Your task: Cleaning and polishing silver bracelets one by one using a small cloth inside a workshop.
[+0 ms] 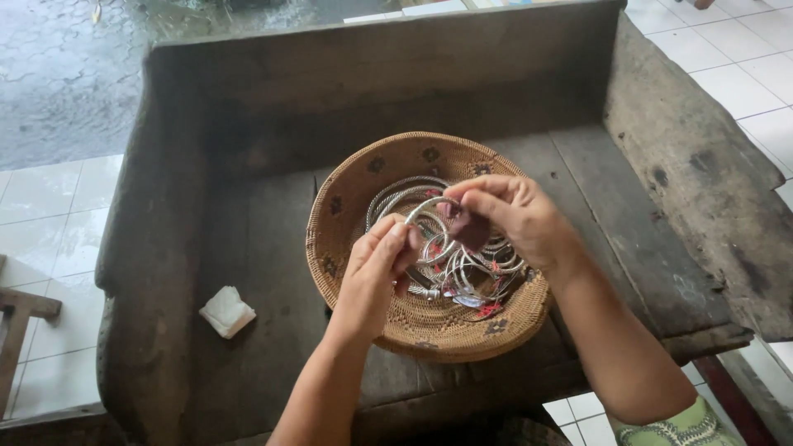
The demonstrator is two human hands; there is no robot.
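Head view: left hand (376,268) pinching silver bangle (429,227), right hand (508,216) rubbing with dark cloth (467,227); possible slip into woven basket (347,206).

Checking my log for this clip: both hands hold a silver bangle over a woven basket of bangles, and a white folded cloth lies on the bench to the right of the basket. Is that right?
One detail is off. In the head view the white cloth lies on the bench to the left of the basket, not the right. The rest stands: the left hand and right hand hold a silver bangle over the basket of bangles.
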